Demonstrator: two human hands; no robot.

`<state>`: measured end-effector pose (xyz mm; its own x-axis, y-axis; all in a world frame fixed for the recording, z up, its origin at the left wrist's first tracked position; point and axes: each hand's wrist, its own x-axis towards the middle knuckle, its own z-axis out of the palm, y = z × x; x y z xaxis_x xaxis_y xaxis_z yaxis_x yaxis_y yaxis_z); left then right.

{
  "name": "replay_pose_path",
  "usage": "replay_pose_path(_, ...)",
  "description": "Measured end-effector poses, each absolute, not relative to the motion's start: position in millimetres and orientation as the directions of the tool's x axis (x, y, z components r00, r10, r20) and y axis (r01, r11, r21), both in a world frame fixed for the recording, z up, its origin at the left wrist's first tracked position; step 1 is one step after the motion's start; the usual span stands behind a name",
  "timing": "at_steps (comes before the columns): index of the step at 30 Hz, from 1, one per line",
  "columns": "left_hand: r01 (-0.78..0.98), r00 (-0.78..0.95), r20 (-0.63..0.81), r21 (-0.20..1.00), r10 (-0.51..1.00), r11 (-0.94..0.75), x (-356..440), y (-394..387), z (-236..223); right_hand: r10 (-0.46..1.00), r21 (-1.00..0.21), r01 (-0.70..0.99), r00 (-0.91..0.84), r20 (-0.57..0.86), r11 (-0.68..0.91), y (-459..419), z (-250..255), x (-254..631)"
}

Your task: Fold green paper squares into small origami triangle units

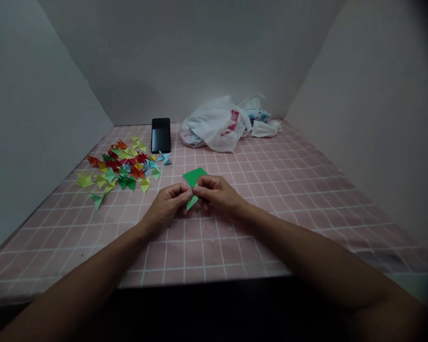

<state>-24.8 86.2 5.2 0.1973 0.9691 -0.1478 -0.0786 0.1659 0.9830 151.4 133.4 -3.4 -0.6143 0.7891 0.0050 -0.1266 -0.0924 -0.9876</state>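
Between my two hands is a small piece of light green folded paper (191, 203), its pointed end aimed down toward me. My left hand (171, 199) pinches it from the left with thumb and fingers. From the right, my right hand (217, 192) grips the same paper, the two thumbs almost touching. The fingers partly cover the folds. Just beyond the hands lies a darker green paper square (194, 176), partly hidden behind my right fingers. Left of the hands spreads a pile of folded paper pieces (126, 182) in red, orange, yellow, green and blue.
A black phone (160, 135) lies at the back near the wall. Right of it sit a crumpled white plastic bag (217, 124) with red print and a smaller white and blue bundle (258, 115). A pink checked cloth (292, 190) covers the table, with walls on three sides.
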Motion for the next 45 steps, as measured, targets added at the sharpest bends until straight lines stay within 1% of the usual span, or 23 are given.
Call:
replay_pose_path(4, -0.019, 0.213, -0.116, 0.992, 0.970, 0.123, -25.1, 85.8, 4.3, 0.823, -0.988, -0.145, -0.566, 0.044, -0.046, 130.4, -0.5, 150.4)
replay_pose_path(7, 0.030, 0.200, -0.088, 0.996, 0.976, 0.084, -25.3, 85.1, 5.8, 0.842, -0.980, -0.174, -0.539, 0.017, -0.092, 128.5, 0.3, 149.0)
replay_pose_path(10, 0.049, 0.214, -0.069, 0.997, 0.974, 0.060, -25.0, 84.8, 6.8, 0.813, -0.981, -0.155, -0.582, -0.003, -0.115, 128.9, -1.0, 148.5)
replay_pose_path(11, 0.052, 0.222, -0.063, 0.997, 0.973, 0.052, -24.8, 84.9, 6.7, 0.797, -0.985, -0.138, -0.603, -0.002, -0.106, 129.1, -1.5, 148.5)
replay_pose_path(13, 0.060, 0.239, -0.058, 0.997, 0.969, 0.045, -24.1, 85.3, 6.0, 0.806, -0.989, -0.130, -0.592, 0.018, -0.074, 128.8, -2.1, 148.7)
replay_pose_path(16, 0.076, 0.254, -0.053, 0.996, 0.966, 0.034, -22.8, 86.2, 4.8, 0.852, -0.994, -0.107, -0.522, 0.051, -0.006, 126.3, -1.1, 148.2)
replay_pose_path(20, 0.100, 0.238, -0.033, 0.995, 0.971, 0.009, -21.9, 86.8, 4.4, 0.889, -0.998, -0.067, -0.455, 0.045, 0.016, 124.4, -1.5, 146.6)
replay_pose_path(22, 0.130, 0.209, -0.028, 0.992, 0.978, 0.000, -22.3, 86.5, 4.0, 0.903, -0.997, -0.013, -0.424, 0.073, 0.075, 126.3, -3.4, 146.4)
replay_pose_path(25, 0.176, 0.174, -0.018, 0.984, 0.985, -0.013, -23.6, 86.4, 2.3, 0.913, -0.965, 0.108, -0.363, 0.187, 0.240, 132.7, -6.1, 147.5)
replay_pose_path(26, 0.181, 0.166, -0.015, 0.983, 0.986, -0.016, -24.1, 86.7, 1.4, 0.917, -0.955, 0.122, -0.337, 0.215, 0.269, 135.2, -6.5, 148.0)
replay_pose_path(27, 0.175, 0.156, -0.010, 0.984, 0.988, -0.017, -24.4, 87.1, 0.6, 0.922, -0.957, 0.106, -0.313, 0.226, 0.270, 137.6, -6.6, 148.4)
replay_pose_path(29, 0.145, 0.131, 0.009, 0.989, 0.991, -0.028, -24.6, 88.1, -0.7, 0.937, -0.983, -0.023, -0.300, 0.180, 0.181, 140.7, -6.2, 148.7)
replay_pose_path(31, 0.129, 0.113, 0.021, 0.991, 0.993, -0.035, -23.9, 88.8, -1.1, 0.914, -0.990, -0.131, -0.394, 0.102, 0.054, 140.7, -5.6, 147.9)
replay_pose_path(33, 0.132, 0.116, 0.021, 0.991, 0.993, -0.036, -22.8, 88.8, -0.8, 0.872, -0.989, -0.138, -0.489, 0.024, -0.050, 138.0, -5.6, 146.3)
replay_pose_path(34, 0.136, 0.129, 0.018, 0.990, 0.991, -0.036, -22.3, 88.6, -0.4, 0.852, -0.989, -0.123, -0.523, -0.001, -0.077, 136.1, -6.0, 145.5)
replay_pose_path(37, 0.162, 0.182, -0.006, 0.986, 0.983, -0.024, -22.1, 87.8, 0.5, 0.871, -0.992, -0.113, -0.492, 0.005, -0.058, 131.7, -7.0, 143.5)
replay_pose_path(40, 0.202, 0.170, -0.030, 0.979, 0.985, -0.005, -23.6, 87.9, 0.3, 0.895, -0.996, -0.086, -0.444, 0.040, 0.001, 130.3, -5.4, 143.0)
replay_pose_path(43, 0.213, 0.158, -0.017, 0.977, 0.987, -0.017, -25.1, 88.8, -0.6, 0.899, -0.998, -0.039, -0.433, 0.067, 0.055, 131.1, -0.8, 143.5)
replay_pose_path(45, 0.250, 0.164, 0.003, 0.967, 0.986, -0.045, -25.6, 89.2, -0.7, 0.906, -0.993, 0.022, -0.411, 0.099, 0.119, 132.6, 2.1, 144.3)
